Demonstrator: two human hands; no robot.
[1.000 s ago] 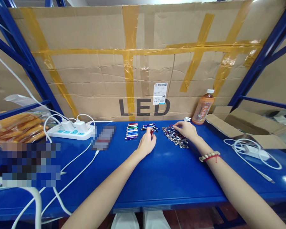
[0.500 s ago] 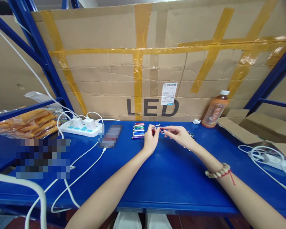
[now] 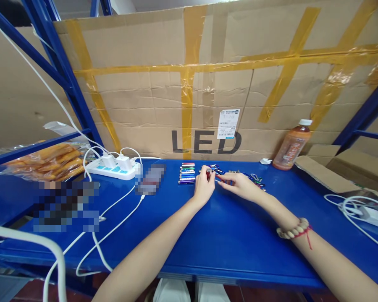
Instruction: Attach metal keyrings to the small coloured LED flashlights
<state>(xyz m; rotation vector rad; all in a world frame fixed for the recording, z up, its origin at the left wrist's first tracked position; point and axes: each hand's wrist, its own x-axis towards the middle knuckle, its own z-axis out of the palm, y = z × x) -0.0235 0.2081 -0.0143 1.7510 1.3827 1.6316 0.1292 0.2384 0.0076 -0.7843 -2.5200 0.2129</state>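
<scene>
My left hand (image 3: 204,186) is closed on a small red flashlight (image 3: 209,175) just above the blue table (image 3: 227,235). My right hand (image 3: 241,185) pinches a red clip against that flashlight's end, so the two hands meet. To the left of them lies a neat row of small coloured flashlights (image 3: 187,173). Behind my right hand sits a pile of metal clips (image 3: 253,179), partly hidden by the hand. A bead bracelet (image 3: 294,230) circles my right wrist.
A white power strip (image 3: 112,168) with chargers and white cables (image 3: 113,226) lies at the left. An orange drink bottle (image 3: 291,145) stands at the back right beside an open cardboard box (image 3: 330,172). A taped cardboard sheet marked LED (image 3: 208,84) forms the back wall. Bagged orange snacks (image 3: 47,161) are far left.
My right hand left the pile of clips and came to the left hand with a clip. The view has shifted left, so everything sits further right in the picture.
</scene>
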